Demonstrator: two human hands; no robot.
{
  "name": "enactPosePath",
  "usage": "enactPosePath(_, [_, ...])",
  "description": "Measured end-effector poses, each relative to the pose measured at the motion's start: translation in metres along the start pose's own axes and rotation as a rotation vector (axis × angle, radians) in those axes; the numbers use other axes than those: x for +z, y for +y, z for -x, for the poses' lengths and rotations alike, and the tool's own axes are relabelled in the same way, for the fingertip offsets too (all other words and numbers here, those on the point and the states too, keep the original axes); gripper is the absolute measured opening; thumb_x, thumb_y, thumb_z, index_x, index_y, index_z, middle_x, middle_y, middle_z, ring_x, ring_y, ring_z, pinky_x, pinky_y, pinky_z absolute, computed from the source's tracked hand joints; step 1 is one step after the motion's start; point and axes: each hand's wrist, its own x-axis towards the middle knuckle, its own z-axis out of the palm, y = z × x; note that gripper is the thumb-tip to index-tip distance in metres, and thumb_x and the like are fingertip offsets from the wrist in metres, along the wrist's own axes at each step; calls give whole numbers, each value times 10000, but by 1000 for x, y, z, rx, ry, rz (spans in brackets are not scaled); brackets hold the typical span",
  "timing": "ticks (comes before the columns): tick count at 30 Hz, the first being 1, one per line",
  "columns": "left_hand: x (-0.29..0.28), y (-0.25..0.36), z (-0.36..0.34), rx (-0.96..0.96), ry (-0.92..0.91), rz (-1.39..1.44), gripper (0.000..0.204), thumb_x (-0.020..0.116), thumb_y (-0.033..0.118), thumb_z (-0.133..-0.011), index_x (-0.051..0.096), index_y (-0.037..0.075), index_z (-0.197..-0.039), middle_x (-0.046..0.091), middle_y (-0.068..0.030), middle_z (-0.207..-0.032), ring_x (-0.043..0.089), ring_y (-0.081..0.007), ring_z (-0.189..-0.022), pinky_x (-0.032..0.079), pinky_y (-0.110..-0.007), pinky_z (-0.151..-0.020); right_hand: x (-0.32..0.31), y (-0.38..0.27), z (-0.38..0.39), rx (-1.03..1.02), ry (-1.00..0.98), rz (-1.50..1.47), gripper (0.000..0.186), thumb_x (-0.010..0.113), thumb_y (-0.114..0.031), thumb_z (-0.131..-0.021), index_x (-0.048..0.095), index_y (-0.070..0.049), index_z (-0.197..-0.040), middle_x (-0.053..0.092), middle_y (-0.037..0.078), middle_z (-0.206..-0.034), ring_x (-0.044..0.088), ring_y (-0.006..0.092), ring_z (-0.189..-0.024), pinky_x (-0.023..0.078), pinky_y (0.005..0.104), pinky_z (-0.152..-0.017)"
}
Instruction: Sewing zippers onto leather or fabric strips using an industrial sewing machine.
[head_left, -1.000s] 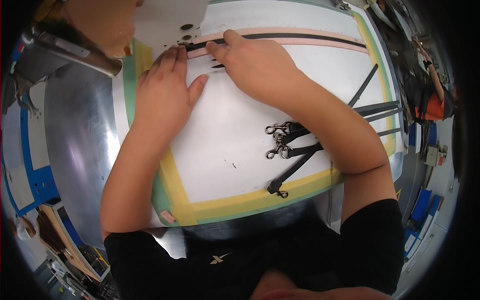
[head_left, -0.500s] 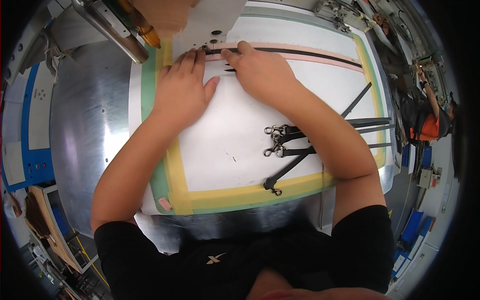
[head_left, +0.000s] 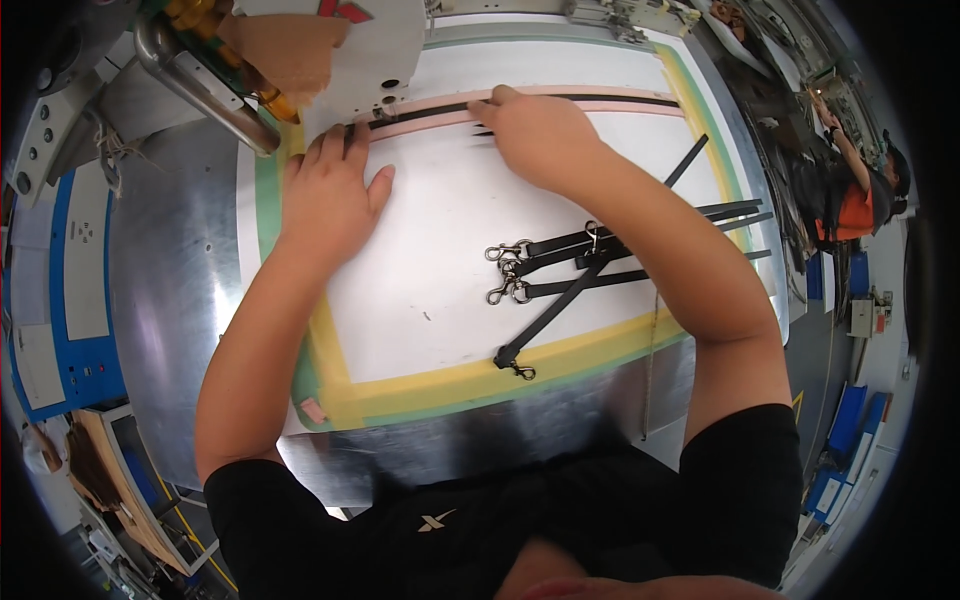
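A long black strap (head_left: 628, 99) lies across the far part of the white work sheet (head_left: 430, 220), between two pink strips (head_left: 575, 91). My left hand (head_left: 330, 200) rests flat, its fingers stretched out, with the fingertips at the strap's left end beside the machine head (head_left: 375, 50). Farther right along the strap is my right hand (head_left: 548, 138), its thumb and forefinger pressed onto it. Two dark pointed tips, apparently of thread snips (head_left: 483, 131), stick out from under that hand; the rest is hidden in the palm.
Several black straps with metal snap hooks (head_left: 508, 268) lie under my right forearm. Yellow tape (head_left: 440, 392) and green tape frame the sheet on a metal table (head_left: 165, 250). A steel tube (head_left: 200, 95) hangs at the far left. Another person (head_left: 850, 190) works at the far right.
My right hand has slid right along the strap, so more of it shows between my hands. My left hand stays by the machine head. The whole view has shifted slightly.
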Motion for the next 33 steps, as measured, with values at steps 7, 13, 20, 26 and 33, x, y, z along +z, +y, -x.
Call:
enactPosePath(7, [16,11,-11,61,89,29,600,647,410,-966,584,33,-1429,587,-162,-1413,558,-335,-1311,398,-495,-1111,8,-4,-5,25,13,-59,455,547,-57,-949,635,-59,-1395,665,131,-1250,730,338,-1007,598,445,-845])
enactPosePath(13, [10,25,-16,18,83,75,582,658,421,-956,611,67,-1415,601,-152,-1381,575,-335,-1274,419,-521,-1073,6,-9,-7,-23,40,-99,428,539,-55,-941,637,-18,-1356,662,149,-1203,741,338,-962,613,440,-789])
enactPosePath(20, [2,28,-17,-44,32,64,548,649,416,-971,613,122,-1433,603,-150,-1379,568,-359,-1282,413,-519,-1089,-1,-1,-3,-28,44,-134,443,538,-50,-940,650,-78,-1368,654,143,-1220,740,336,-984,614,435,-805])
enactPosePath(26, [8,31,-21,-45,63,35,566,667,447,-949,633,127,-1414,604,-148,-1360,578,-354,-1260,411,-515,-1070,-2,66,27,88,-3,-110,485,538,-57,-953,647,-155,-1416,653,110,-1269,711,320,-1096,585,443,-900])
enactPosePath(33, [9,49,-29,-51,49,33,618,657,458,-959,620,50,-1422,576,-171,-1437,554,-374,-1299,374,-521,-1120,-7,115,47,187,-27,-157,463,601,-78,-963,656,-164,-1414,649,83,-1314,673,297,-1179,550,430,-980])
